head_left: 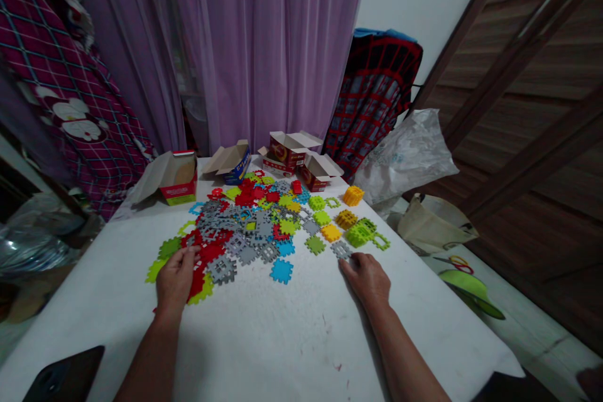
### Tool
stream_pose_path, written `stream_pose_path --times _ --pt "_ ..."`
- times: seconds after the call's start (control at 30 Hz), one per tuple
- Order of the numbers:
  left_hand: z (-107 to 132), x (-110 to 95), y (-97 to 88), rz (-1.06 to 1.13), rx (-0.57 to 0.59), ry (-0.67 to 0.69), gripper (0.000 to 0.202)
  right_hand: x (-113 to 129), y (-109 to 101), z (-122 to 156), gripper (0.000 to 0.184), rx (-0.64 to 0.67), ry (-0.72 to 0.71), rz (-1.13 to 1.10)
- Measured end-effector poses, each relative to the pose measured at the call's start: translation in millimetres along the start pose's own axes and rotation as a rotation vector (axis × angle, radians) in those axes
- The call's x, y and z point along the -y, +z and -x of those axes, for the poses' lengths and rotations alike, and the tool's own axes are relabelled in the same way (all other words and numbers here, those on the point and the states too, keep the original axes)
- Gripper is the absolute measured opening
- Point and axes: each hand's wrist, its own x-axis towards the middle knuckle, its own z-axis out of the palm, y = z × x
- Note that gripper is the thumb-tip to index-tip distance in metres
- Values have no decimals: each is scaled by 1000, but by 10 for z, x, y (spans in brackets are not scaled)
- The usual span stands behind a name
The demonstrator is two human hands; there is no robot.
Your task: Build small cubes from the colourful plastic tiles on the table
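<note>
the left hand (175, 279) lay flat on the red tiles (207, 254) at the near edge of the heap of tiles (249, 226), its fingers spread and gripping nothing. the right hand (368, 277) rested palm down, fingers stretched out and open, their tips touching a grey tile (341, 249) that lay flat on the bench (282, 339). little looked done: a yellow cube (353, 195) and a green cube (358, 232) stood built at the right of the heap, while nearly all the other pieces lay loose and mixed by colour, a blue tile (281, 271) apart from them.

the bench was white and faintly marked. opened cardboard boxes (292, 154) stood along its far edge, and a dark phone (61, 377) lay at the near left corner. behind hung a purple curtain (264, 44); a plastic bag (405, 157) and a wooden door (541, 107) were on the right.
</note>
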Motion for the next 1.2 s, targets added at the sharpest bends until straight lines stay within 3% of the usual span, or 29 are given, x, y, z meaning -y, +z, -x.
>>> stream_pose_path --times 0.37,0.5,0.6,0.77,0.9,1.03,1.2 --pt "21 -43 9 13 -13 7 46 -34 12 33 44 -48 5 -51" --pt "24 -21 14 12 -7 3 49 51 73 63 39 -131 -114 -132" --pt "17 16 24 40 3 13 50 385 108 47 36 -106 -340 -189" --pt "28 14 24 58 7 3 49 1258 81 -4 33 47 -689 -173" --pt "34 -1 21 51 18 -3 47 1708 74 0 30 67 -682 -132" --pt "24 18 32 78 31 -11 45 1914 100 -42 26 55 -660 -119" --pt "32 31 40 76 35 -19 46 2141 117 -138 34 92 -738 -58"
